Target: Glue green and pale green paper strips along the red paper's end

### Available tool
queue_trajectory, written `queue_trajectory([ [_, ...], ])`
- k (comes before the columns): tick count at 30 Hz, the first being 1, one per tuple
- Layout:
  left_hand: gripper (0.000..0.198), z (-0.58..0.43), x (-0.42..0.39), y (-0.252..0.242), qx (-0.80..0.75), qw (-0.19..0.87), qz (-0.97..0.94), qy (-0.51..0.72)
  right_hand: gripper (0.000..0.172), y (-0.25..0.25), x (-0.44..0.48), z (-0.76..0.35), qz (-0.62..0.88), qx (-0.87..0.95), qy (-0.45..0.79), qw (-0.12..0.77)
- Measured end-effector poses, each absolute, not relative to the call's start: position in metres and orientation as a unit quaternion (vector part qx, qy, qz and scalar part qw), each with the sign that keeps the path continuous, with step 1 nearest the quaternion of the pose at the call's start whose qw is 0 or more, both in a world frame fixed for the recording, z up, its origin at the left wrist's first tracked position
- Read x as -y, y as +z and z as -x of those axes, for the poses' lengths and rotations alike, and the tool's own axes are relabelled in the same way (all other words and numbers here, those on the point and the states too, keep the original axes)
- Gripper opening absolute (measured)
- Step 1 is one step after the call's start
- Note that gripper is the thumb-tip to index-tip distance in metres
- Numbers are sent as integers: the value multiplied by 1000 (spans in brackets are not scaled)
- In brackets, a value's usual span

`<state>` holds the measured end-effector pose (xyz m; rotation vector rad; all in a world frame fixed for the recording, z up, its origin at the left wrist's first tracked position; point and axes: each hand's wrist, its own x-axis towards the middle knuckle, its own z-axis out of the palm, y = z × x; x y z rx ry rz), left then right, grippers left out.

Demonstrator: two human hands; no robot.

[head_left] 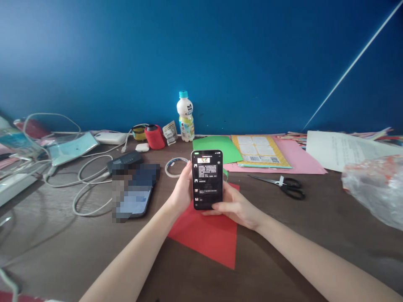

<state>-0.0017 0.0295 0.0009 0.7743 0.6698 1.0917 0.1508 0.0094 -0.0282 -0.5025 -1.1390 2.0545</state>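
Note:
A smartphone [208, 180] with a lit dark chat screen is held upright in the middle of the head view. My left hand [183, 186] is closed around its left edge. On the other side, my right hand [237, 205] grips the lower right edge, its thumb lying over the bottom of the screen and its fingers partly hidden behind the phone. A sheet of red paper [217, 239] lies on the table beneath both hands. Behind the phone, a sheet of green paper [215, 147] and a small part of a green ring-shaped item [225, 174] show.
Left of my hands lie a second phone [135, 195], a black device [125, 162] and white cables [78, 180]. A bottle [186, 119] stands against the blue wall. To the right are black-handled scissors [285, 184], a yellow booklet [261, 151], pink paper [302, 159] and a clear plastic bag [374, 188].

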Motion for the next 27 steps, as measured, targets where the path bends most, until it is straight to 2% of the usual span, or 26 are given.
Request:
queue_trajectory([
  [27, 48, 2, -29, 3, -326, 721, -355, 498, 55, -28, -8, -151, 201, 451, 789, 365],
])
